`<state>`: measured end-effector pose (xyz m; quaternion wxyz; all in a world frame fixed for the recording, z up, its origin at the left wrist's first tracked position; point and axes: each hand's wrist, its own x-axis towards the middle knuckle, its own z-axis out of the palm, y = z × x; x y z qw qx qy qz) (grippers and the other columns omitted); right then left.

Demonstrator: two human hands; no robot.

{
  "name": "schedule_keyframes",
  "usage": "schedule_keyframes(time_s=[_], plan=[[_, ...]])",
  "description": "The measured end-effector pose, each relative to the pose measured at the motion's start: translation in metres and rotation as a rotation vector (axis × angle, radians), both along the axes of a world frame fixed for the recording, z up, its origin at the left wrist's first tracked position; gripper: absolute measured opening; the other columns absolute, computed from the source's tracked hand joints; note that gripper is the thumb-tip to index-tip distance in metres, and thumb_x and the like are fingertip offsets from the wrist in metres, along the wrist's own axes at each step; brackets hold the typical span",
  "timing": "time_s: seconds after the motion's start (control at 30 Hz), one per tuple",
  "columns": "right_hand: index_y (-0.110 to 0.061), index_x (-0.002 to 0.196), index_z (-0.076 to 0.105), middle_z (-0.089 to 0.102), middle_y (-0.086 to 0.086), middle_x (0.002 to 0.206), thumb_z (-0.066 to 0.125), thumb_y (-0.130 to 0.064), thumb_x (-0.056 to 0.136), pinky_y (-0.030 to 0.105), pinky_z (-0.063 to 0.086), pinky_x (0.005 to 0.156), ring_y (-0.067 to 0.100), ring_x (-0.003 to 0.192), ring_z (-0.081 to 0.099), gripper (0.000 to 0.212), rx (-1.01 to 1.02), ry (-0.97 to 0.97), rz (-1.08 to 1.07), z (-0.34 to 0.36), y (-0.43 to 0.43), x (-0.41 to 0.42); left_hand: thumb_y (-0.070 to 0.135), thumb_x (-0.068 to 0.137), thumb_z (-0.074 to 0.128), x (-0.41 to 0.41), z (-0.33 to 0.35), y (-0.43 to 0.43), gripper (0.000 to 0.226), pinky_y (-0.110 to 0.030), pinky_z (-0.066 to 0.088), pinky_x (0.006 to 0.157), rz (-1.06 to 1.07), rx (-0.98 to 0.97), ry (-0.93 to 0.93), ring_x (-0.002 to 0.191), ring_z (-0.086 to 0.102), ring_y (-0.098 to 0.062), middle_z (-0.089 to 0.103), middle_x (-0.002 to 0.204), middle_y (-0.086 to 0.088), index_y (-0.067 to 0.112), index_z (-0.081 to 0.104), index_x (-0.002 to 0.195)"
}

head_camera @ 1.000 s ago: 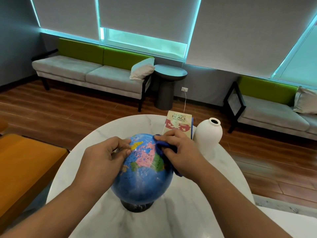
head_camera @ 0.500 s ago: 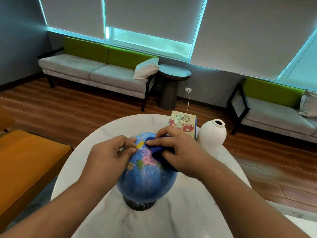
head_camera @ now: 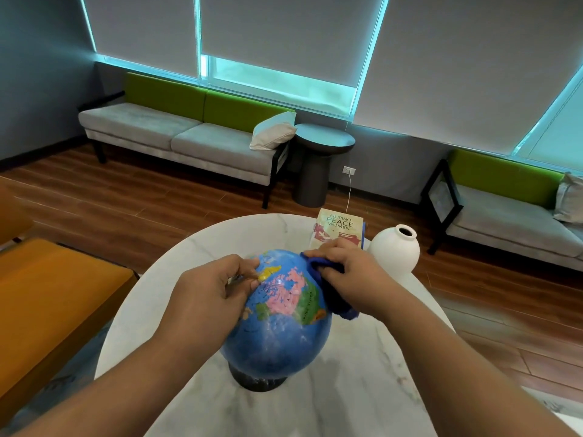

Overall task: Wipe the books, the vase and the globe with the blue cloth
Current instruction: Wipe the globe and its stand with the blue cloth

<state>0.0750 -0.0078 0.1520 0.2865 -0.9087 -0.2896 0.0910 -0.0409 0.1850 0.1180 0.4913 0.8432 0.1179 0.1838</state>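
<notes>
A blue globe (head_camera: 277, 329) on a black base stands on the round white marble table (head_camera: 362, 373). My left hand (head_camera: 208, 298) grips the globe's upper left side, fingers curled over its top. My right hand (head_camera: 350, 272) holds the blue cloth (head_camera: 334, 302) bunched against the globe's upper right side. Behind the right hand lie the books (head_camera: 337, 227), the top one cream with "Filipino Peace Women" on its cover. A white vase (head_camera: 394, 250) stands upright to their right, near the table's far edge.
An orange seat (head_camera: 47, 298) sits close to the table on the left. Two grey and green sofas (head_camera: 176, 137) line the far wall, with a dark round side table (head_camera: 321, 143) between them. Wooden floor surrounds the table.
My right hand with the cloth has slid from the globe's top toward its right side. More of the pink and green map shows. The left hand has kept its hold.
</notes>
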Motion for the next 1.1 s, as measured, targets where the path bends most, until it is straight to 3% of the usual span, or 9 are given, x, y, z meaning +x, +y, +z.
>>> schedule_keyframes(time_s=[0.13,0.3,0.47,0.6,0.77,0.83,0.93,1.03,1.1], plan=[[-0.037,0.122,0.062,0.045,-0.017,0.120,0.053,-0.013,0.094,0.009,0.036,0.090,0.002,0.110,0.043,0.038,0.008,0.025,0.164,0.010,0.010,-0.008,0.018,0.086,0.069,-0.001,0.002,0.001,0.023,-0.018,0.054,0.079,0.002,0.007,0.002,0.092,0.058,0.007,0.061,0.096,0.031,0.038,0.063,0.079],[-0.034,0.124,0.060,0.045,-0.015,0.118,0.050,-0.014,0.096,0.020,0.034,0.102,0.003,0.108,0.039,0.036,-0.055,0.051,0.067,0.012,0.009,0.006,0.016,0.085,0.070,-0.003,0.000,-0.001,0.015,-0.019,0.054,0.080,-0.005,-0.001,-0.014,0.093,0.059,0.007,0.064,0.100,0.025,0.031,0.068,0.086],[-0.039,0.121,0.062,0.043,-0.024,0.113,0.049,-0.011,0.095,0.002,0.033,0.087,-0.004,0.106,0.042,0.041,-0.054,0.028,0.230,0.019,0.017,-0.002,0.015,0.085,0.070,-0.002,-0.001,0.000,0.021,-0.013,0.054,0.074,-0.010,-0.002,-0.020,0.097,0.062,-0.001,0.066,0.103,0.021,0.036,0.066,0.083],[-0.036,0.126,0.060,0.046,-0.015,0.118,0.048,-0.018,0.097,0.018,0.036,0.097,0.003,0.107,0.042,0.036,-0.124,-0.006,0.166,0.023,0.020,0.008,0.018,0.085,0.069,-0.002,0.000,-0.001,0.023,-0.015,0.055,0.075,-0.022,-0.003,-0.005,0.098,0.062,-0.003,0.065,0.102,0.021,0.040,0.063,0.081],[-0.036,0.125,0.061,0.043,-0.018,0.116,0.053,-0.012,0.092,0.002,0.029,0.087,-0.002,0.107,0.039,0.041,-0.171,-0.087,0.361,0.028,0.031,-0.005,0.019,0.085,0.069,-0.003,0.000,0.002,0.017,-0.015,0.054,0.075,-0.007,0.060,-0.021,0.093,0.063,-0.002,0.068,0.098,0.018,0.036,0.067,0.085],[-0.037,0.120,0.064,0.046,-0.018,0.115,0.055,-0.011,0.091,0.005,0.030,0.093,-0.002,0.108,0.043,0.040,-0.173,-0.037,0.357,0.033,0.029,0.000,0.018,0.085,0.070,-0.003,-0.002,0.001,0.015,-0.013,0.052,0.076,-0.012,0.070,-0.039,0.093,0.062,0.000,0.067,0.098,0.020,0.033,0.069,0.087],[-0.039,0.120,0.063,0.047,-0.018,0.116,0.053,-0.012,0.091,0.021,0.036,0.101,0.003,0.109,0.045,0.041,-0.182,-0.065,0.283,0.033,0.030,0.007,0.015,0.084,0.070,-0.002,-0.003,0.001,0.012,-0.014,0.050,0.082,0.001,0.070,-0.068,0.095,0.059,0.008,0.063,0.099,0.027,0.025,0.071,0.090],[-0.037,0.123,0.062,0.045,-0.017,0.119,0.053,-0.012,0.091,0.006,0.031,0.090,0.001,0.109,0.042,0.042,-0.203,-0.104,0.363,0.032,0.033,-0.002,0.014,0.083,0.072,-0.002,-0.005,0.004,0.012,-0.011,0.048,0.082,0.008,0.116,-0.081,0.097,0.057,0.010,0.062,0.099,0.026,0.025,0.069,0.086],[-0.039,0.119,0.064,0.045,-0.019,0.118,0.054,-0.010,0.090,0.003,0.032,0.090,-0.003,0.108,0.042,0.042,-0.212,-0.054,0.434,0.036,0.028,-0.006,0.014,0.082,0.073,-0.002,-0.006,0.005,0.014,-0.010,0.046,0.081,0.001,0.121,-0.081,0.098,0.057,0.010,0.062,0.098,0.026,0.027,0.069,0.085]])
